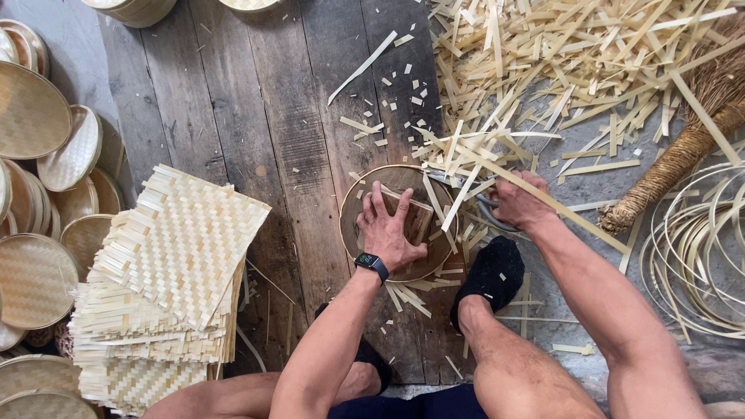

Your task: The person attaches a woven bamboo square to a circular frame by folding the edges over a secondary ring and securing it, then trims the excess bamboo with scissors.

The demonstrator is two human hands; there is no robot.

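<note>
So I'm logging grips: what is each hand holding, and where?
Left hand presses flat on a wooden block; right hand grips grey tool handles.

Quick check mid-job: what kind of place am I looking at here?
Likely a bamboo-weaving workshop, worked on the floor. A stack of woven bamboo mats sits beside finished round trays, and cut bamboo strips litter the planks. The left hand presses a wooden block on a round form.

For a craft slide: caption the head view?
Left hand presses a wooden block on a round tray; right hand grips a tool.
</note>
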